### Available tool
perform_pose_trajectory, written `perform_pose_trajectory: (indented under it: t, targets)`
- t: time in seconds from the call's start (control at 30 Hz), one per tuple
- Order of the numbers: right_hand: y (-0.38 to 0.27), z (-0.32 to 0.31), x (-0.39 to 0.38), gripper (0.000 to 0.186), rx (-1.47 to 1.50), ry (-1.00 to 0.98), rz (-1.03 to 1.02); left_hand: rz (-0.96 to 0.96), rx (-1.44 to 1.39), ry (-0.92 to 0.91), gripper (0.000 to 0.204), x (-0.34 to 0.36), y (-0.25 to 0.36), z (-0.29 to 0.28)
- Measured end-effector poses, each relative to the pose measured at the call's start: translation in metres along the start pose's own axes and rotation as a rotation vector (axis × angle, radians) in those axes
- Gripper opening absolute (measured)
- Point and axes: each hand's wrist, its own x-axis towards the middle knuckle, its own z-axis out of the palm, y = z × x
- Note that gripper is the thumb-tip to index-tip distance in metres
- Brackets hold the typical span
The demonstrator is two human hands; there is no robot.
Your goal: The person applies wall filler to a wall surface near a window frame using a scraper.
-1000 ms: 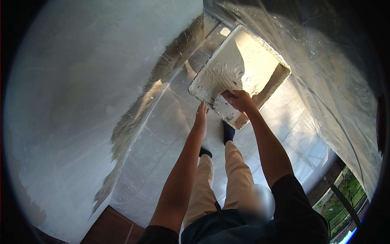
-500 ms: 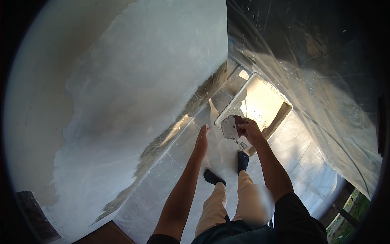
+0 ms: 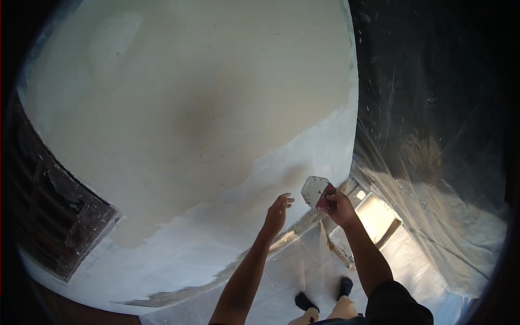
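Wall (image 3: 173,151) — R grip (image 3: 341,209) fwd w/ scraper (image 3: 314,190)

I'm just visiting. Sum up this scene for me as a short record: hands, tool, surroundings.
Left hand: raised, nothing in it
Right hand: gripping a scraper
Scraper: pale, smeared blade; reddish handle
Tray: partly hidden behind the right forearm, brightly lit inside
Wall: beige above, whitish below
Right side: clear plastic sheet, wrinkled
Feet: dark socks, on a pale floor
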Motion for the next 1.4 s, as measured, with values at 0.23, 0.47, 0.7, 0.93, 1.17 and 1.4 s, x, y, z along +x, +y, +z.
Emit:
perform_pose_trajectory:
  t: [0.23,0.47,0.7,0.93,1.17,1.4]
  targets:
    - [-0.026,0.137,-0.001,0.034,0.040,-0.163,-0.114,0.174,0.086,0.137,0.045,-0.025,0.070,-0.095]
    - [-0.059,0.239,-0.012,0.026,0.116,-0.358,-0.194,0.359,0.186,0.276,0.038,-0.052,0.169,-0.163]
    - [-0.116,0.314,-0.021,0.035,0.057,-0.502,-0.305,0.819,0.749,0.743,0.016,-0.070,0.284,-0.221]
    - [-0.173,0.384,-0.013,0.041,0.003,-0.631,-0.402,1.030,1.330,0.980,0.037,-0.074,0.389,-0.294]
    - [-0.217,0.469,-0.016,0.041,-0.056,-0.753,-0.619,0.768,1.707,1.106,0.060,-0.062,0.432,-0.345]
    - [-0.247,0.554,0.001,0.032,-0.194,-0.600,-1.096,0.832,1.792,1.023,0.062,-0.063,0.441,-0.354]
